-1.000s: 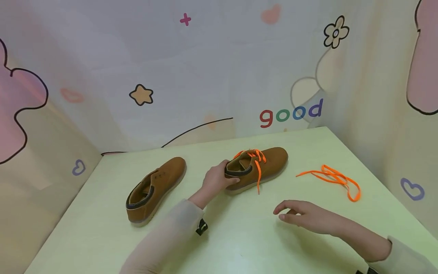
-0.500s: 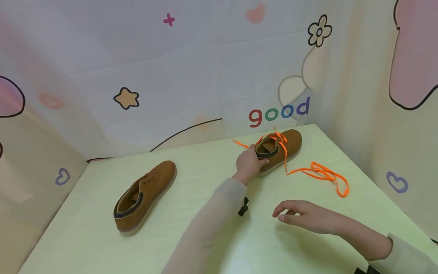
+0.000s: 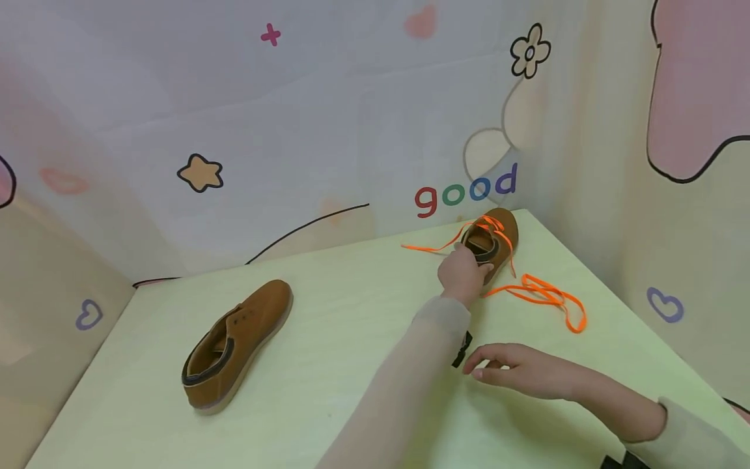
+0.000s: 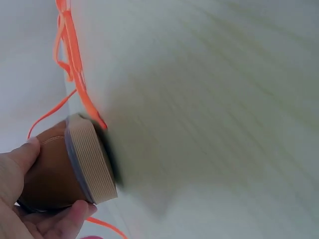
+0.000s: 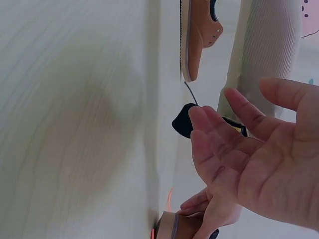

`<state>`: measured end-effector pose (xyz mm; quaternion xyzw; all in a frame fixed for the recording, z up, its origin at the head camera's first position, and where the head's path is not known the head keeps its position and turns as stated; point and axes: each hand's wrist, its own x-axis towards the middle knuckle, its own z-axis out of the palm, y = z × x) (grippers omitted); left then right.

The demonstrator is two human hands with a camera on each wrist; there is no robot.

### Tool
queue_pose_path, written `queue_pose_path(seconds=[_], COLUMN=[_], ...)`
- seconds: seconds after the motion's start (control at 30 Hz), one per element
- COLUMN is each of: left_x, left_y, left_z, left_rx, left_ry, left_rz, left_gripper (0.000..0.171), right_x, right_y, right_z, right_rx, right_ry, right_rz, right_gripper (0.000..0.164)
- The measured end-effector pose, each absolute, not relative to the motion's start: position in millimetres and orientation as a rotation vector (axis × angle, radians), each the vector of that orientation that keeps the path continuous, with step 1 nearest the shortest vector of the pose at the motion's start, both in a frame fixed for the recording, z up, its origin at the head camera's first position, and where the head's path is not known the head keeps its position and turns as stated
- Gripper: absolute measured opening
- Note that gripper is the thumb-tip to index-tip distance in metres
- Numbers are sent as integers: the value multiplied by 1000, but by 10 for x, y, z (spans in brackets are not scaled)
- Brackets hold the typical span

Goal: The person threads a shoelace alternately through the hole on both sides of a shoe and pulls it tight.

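reads "good" (image 3: 463,193) in red, green, blue, purple | stands on pale back wall (image 3: 316,143) | shows pink plus sign (image 3: 270,34), same wall, higher

From the head view I can't see much of the heel of the laced brown shoe (image 3: 508,228), because the left hand (image 3: 461,273) covers it; the bottom edge cuts the left sleeve (image 3: 398,378). My left wrist view crops the loose orange lace (image 4: 74,42) at the top. On my right wrist feed, the laceless brown shoe (image 5: 200,27) loses its heel above, and the right hand (image 5: 274,154) runs off the right side.
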<state>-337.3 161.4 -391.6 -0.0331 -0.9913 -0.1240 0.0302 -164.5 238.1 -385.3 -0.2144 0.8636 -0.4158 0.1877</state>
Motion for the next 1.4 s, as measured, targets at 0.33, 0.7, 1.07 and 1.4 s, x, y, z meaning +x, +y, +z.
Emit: queue_pose_path(seconds=[0.33,0.7,1.07,1.4], left_x=[-3352,-2869,-2222,-2139], left_y=[1144,-173,-1809,-2996], left_z=[-3876,-3160,-3287,-3649], left_rx=[-492,-1033,-628,-80], left_ry=[-3076,-2997,-2940,-2984], left_rz=[-786,-697,-826,-931], left_gripper=[79,61,65,100], right_x=[-1708,-1834,-1825,-1866], right_y=[2312,2199,2127,2175], right_z=[-3717,-3567,-3717,-3760], right_rx=[-599,-660,-714,-743], right_ry=[2456,2435,2454,2440], right_rz=[-1083,-1160,-1228,-1231], right_gripper=[25,27,24,23])
